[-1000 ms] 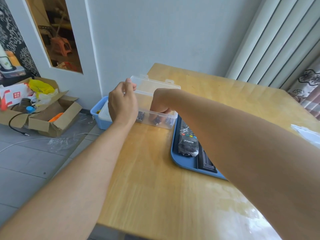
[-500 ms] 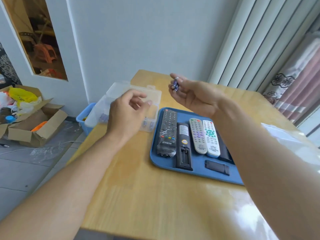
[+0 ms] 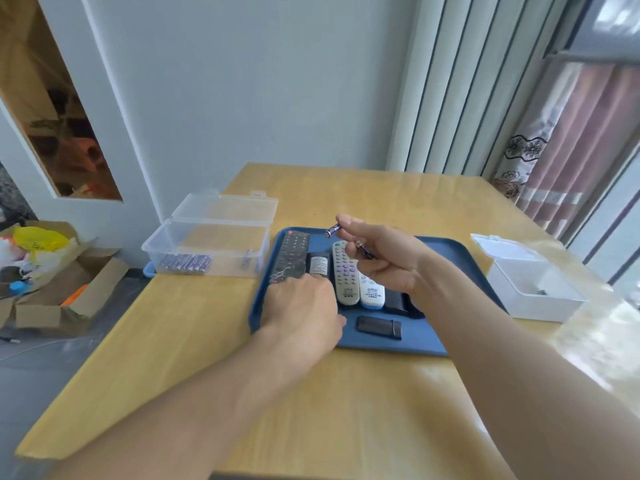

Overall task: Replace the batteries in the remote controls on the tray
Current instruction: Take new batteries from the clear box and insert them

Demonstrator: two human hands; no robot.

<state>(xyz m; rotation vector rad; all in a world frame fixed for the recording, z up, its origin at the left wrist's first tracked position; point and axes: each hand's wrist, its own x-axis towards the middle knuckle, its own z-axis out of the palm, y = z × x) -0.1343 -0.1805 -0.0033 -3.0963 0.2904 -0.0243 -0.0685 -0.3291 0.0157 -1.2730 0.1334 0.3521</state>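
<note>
Right hand [image 3: 384, 261] raised over blue tray [image 3: 460, 268], pinching two purple batteries [image 3: 333, 229]; left hand [image 3: 304, 313] curled round black back-up remote [image 3: 319, 266] on tray.

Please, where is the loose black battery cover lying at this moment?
In the head view, the battery cover lies flat on the blue tray near its front edge, just right of the left hand and in front of the two light remotes.

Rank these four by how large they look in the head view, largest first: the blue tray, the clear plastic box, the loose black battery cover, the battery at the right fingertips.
1. blue tray
2. clear plastic box
3. black battery cover
4. battery, though it is raised nearer the camera, so its true size is unsure.
</note>
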